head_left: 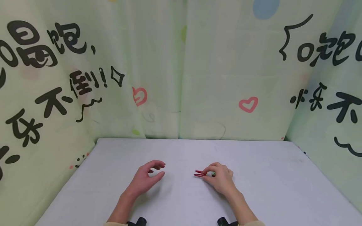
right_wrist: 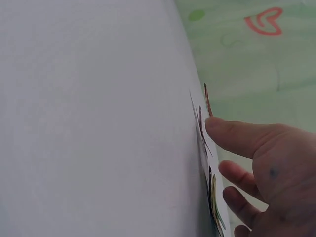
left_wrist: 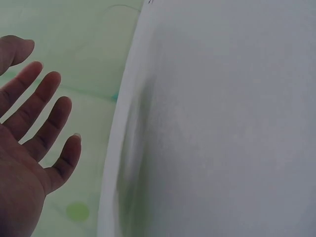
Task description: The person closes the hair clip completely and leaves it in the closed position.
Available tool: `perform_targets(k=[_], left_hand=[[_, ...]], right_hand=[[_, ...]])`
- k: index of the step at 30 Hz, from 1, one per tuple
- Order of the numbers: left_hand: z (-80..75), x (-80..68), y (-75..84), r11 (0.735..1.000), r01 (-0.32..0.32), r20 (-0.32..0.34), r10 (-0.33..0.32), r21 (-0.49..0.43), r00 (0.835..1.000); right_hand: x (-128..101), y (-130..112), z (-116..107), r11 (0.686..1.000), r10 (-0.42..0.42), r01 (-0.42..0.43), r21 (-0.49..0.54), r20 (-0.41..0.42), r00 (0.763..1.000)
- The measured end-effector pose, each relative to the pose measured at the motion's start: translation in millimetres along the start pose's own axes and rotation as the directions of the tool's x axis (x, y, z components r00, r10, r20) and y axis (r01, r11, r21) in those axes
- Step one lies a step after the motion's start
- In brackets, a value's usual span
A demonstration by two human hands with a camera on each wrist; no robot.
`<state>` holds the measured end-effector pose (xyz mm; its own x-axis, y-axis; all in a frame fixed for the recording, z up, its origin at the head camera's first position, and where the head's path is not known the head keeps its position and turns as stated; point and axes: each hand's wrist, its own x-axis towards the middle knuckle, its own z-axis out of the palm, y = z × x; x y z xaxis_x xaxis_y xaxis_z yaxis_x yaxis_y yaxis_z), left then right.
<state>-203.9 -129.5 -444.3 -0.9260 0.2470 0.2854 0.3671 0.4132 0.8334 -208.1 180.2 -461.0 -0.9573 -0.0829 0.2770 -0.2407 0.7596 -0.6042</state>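
Note:
My right hand [head_left: 222, 177] is low over the table, thumb and forefinger pinching a slim red hair clip [head_left: 199, 171]. A second slim red piece [head_left: 199, 175] lies just in front of it; whether the two are joined cannot be told. Under the palm a small green and dark piece [head_left: 213, 174] partly shows. In the right wrist view the reddish clip [right_wrist: 207, 98] sticks out past the thumb tip, and thin green and dark strips [right_wrist: 214, 197] lie by the curled fingers. My left hand [head_left: 147, 177] hovers with relaxed, spread fingers, holding nothing.
A white-covered table [head_left: 175, 150] spreads beneath both hands. Pale green curtains [head_left: 209, 62] with black lettering and pink hearts hang behind it and on both sides. Black wrist straps [head_left: 138, 221] show at the lower edge.

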Motion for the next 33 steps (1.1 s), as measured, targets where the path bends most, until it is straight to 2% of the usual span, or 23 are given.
perform_targets(k=[5, 9, 18, 22, 26, 30, 33], left_hand=[[-2.6, 0.0, -1.1, 1.000, -0.007, -0.010, 0.007, 0.013, 1.000], [-6.6, 0.0, -2.5, 0.998, -0.043, -0.038, 0.045, 0.043, 0.998], [-16.3, 2.6, -3.8, 0.987, -0.093, -0.055, 0.101, 0.128, 0.993], [-20.3, 1.6, -3.3, 0.983, -0.115, -0.063, 0.125, 0.141, 0.990], [-23.4, -1.7, -2.4, 0.979, -0.136, -0.079, 0.150, 0.155, 0.986], [-25.3, -4.4, -1.9, 0.968, -0.152, -0.090, 0.173, 0.201, 0.981], [-25.2, -5.4, -2.8, 0.948, -0.184, -0.109, 0.218, 0.260, 0.970]], right_hand=[[0.4, 3.4, -2.9, 0.998, 0.023, -0.022, -0.051, 0.005, 1.000], [1.1, 4.8, -5.3, 0.996, 0.043, -0.042, -0.077, 0.019, 0.999], [3.1, 4.1, -6.9, 0.996, 0.069, -0.067, -0.064, 0.033, 0.997], [3.9, 0.2, -9.1, 0.997, 0.076, -0.076, -0.017, 0.017, 0.997], [2.1, -6.8, -16.1, 0.995, 0.065, -0.065, 0.079, -0.001, 0.998], [-1.6, -12.7, -25.9, 0.987, 0.008, 0.000, 0.163, -0.046, 0.999], [-4.2, -13.1, -31.7, 0.983, -0.051, 0.067, 0.168, -0.095, 0.994]])
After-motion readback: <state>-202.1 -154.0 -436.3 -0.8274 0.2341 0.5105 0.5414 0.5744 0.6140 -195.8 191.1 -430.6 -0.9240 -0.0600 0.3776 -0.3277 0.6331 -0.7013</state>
